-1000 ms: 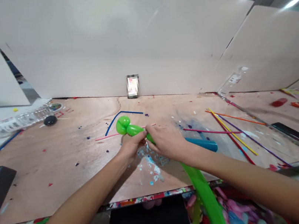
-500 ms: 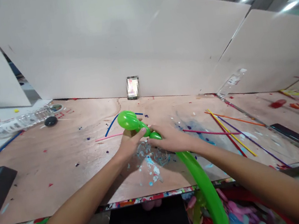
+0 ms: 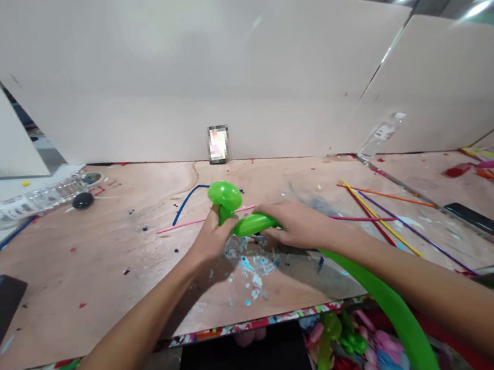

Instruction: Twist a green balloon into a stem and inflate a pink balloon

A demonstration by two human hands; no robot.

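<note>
A long green balloon (image 3: 255, 224) runs between my two hands above the middle of the table. My left hand (image 3: 212, 233) is closed around it just below a rounded bulb that sticks up at its far end. Farther along, my right hand (image 3: 294, 221) grips the same balloon, palm down. From under my right wrist the long tail curves down over the table's front edge. Behind the hands a pink uninflated balloon (image 3: 183, 224) and a blue one (image 3: 184, 202) lie flat on the wood.
Several uninflated balloons, among them a yellow one (image 3: 390, 225), cross at the right, beside a black strip (image 3: 489, 226). A phone-like object (image 3: 219, 144) with a blurred screen leans on the white panel. Plastic bottles (image 3: 36, 201) lie left and right. Inflated balloons (image 3: 383, 353) fill the space below.
My right hand has slid to the right along the balloon, so a longer green stretch shows between the hands. The bulb has turned upright, and the tail has swung right.
</note>
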